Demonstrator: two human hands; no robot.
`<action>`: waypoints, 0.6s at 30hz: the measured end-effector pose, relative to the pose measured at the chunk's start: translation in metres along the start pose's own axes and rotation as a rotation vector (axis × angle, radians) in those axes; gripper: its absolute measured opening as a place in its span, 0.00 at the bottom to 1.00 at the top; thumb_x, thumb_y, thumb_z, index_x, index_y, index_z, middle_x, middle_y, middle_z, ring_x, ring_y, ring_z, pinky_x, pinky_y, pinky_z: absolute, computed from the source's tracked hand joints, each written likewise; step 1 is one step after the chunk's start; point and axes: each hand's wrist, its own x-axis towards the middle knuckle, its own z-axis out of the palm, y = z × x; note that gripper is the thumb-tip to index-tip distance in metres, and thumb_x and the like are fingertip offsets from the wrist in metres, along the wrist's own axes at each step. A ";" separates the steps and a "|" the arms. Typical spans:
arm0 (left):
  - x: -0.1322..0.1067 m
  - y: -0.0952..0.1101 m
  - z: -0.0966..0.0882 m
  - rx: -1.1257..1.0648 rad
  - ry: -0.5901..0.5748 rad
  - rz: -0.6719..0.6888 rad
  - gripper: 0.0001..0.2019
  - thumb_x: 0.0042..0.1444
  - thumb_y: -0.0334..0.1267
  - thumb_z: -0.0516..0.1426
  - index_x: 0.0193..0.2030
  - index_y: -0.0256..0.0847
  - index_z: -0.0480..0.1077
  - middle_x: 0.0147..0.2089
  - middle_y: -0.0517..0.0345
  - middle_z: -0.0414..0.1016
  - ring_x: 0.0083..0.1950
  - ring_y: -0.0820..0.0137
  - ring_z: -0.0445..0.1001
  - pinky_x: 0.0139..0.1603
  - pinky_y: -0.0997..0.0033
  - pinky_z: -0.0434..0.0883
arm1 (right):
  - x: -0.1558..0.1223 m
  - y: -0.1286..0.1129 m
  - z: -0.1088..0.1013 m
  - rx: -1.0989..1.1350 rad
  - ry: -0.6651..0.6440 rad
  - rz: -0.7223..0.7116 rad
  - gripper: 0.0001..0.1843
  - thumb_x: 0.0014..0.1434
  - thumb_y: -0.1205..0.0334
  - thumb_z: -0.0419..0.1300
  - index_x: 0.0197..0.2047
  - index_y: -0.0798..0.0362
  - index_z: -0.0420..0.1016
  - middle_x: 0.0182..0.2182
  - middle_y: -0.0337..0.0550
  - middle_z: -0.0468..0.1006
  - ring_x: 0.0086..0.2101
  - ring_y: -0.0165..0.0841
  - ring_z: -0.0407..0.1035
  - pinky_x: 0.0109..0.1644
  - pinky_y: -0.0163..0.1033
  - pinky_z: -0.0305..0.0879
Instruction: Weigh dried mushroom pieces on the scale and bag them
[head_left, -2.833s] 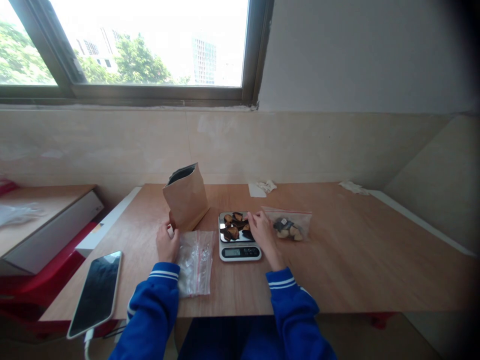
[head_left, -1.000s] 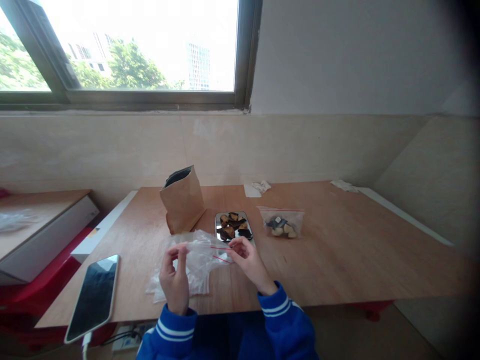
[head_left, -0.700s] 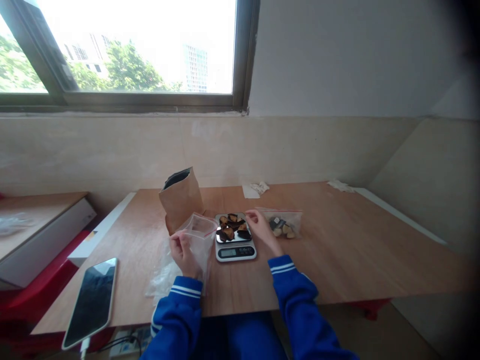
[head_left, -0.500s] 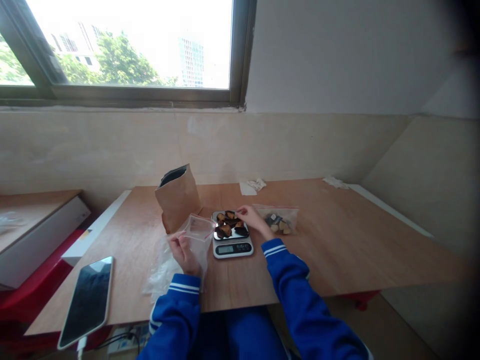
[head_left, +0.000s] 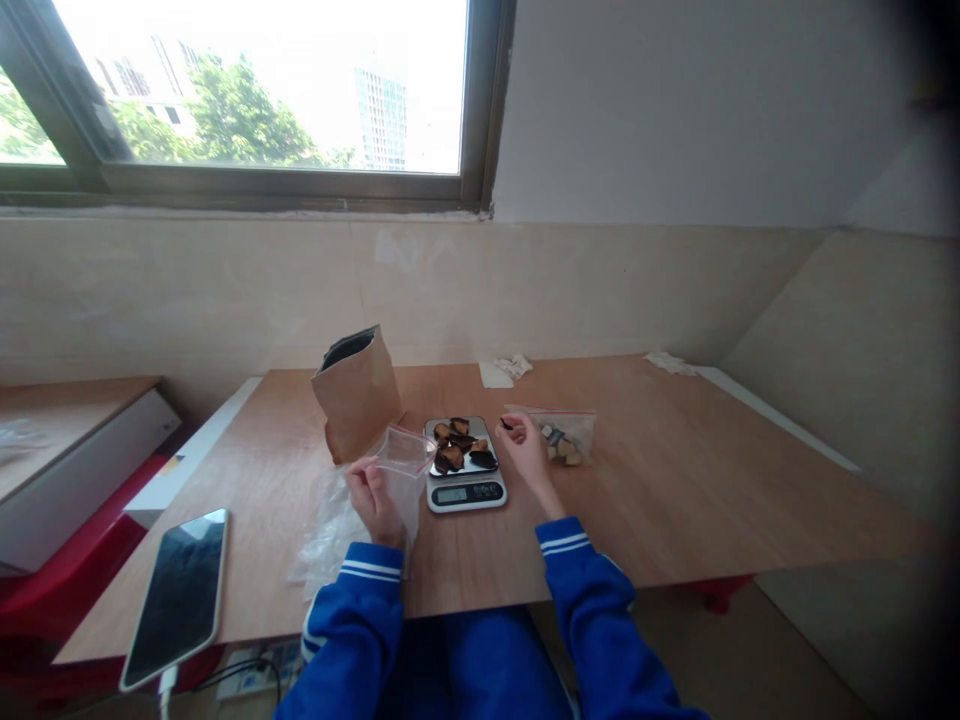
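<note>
My left hand [head_left: 376,494] holds an open clear zip bag [head_left: 401,460] upright beside a small digital scale [head_left: 465,489]. Several dark dried pieces [head_left: 459,446] lie on the scale's metal plate. My right hand [head_left: 525,450] is raised just right of the plate, fingers pinched on one dark piece [head_left: 506,424]. Behind that hand lies a filled zip bag [head_left: 566,436] with a red seal strip. A pile of clear bags [head_left: 330,535] lies under my left wrist.
A brown paper bag [head_left: 357,392] stands open behind the scale. A phone [head_left: 177,592] on a cable lies at the table's front left corner. Crumpled tissues [head_left: 510,367] and a white scrap [head_left: 671,362] sit by the tiled wall. A low side bench [head_left: 75,440] is at left.
I picked a clear bag off the pile, opened it with both hands and kept it in my left. My right hand reached to the scale plate and lifted off a dark piece.
</note>
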 end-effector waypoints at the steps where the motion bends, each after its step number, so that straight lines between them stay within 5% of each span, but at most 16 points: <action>1: 0.000 0.000 0.000 -0.009 0.010 -0.007 0.14 0.62 0.48 0.48 0.40 0.40 0.64 0.38 0.57 0.67 0.40 0.69 0.67 0.42 0.68 0.64 | -0.009 0.004 -0.002 -0.004 0.011 -0.010 0.16 0.55 0.53 0.58 0.42 0.55 0.72 0.40 0.50 0.75 0.31 0.33 0.68 0.39 0.41 0.69; 6: 0.000 -0.003 0.000 0.026 0.030 0.029 0.13 0.62 0.48 0.48 0.41 0.40 0.64 0.40 0.57 0.65 0.42 0.68 0.67 0.45 0.66 0.64 | -0.037 0.027 -0.006 -0.026 -0.029 0.003 0.18 0.56 0.49 0.57 0.42 0.55 0.73 0.37 0.50 0.76 0.31 0.35 0.69 0.38 0.43 0.69; 14: 0.003 0.007 0.003 -0.009 0.063 0.155 0.14 0.62 0.49 0.48 0.42 0.41 0.62 0.48 0.51 0.65 0.53 0.64 0.65 0.57 0.57 0.61 | -0.032 0.033 -0.012 -0.075 -0.014 0.013 0.19 0.59 0.48 0.53 0.41 0.55 0.73 0.37 0.50 0.74 0.33 0.37 0.69 0.39 0.44 0.68; 18: 0.002 0.011 0.004 -0.080 0.027 0.044 0.16 0.60 0.52 0.49 0.43 0.40 0.60 0.55 0.47 0.64 0.57 0.61 0.64 0.60 0.53 0.59 | -0.034 0.031 -0.013 -0.090 -0.018 0.012 0.20 0.61 0.48 0.52 0.42 0.55 0.74 0.37 0.50 0.72 0.33 0.37 0.68 0.40 0.45 0.68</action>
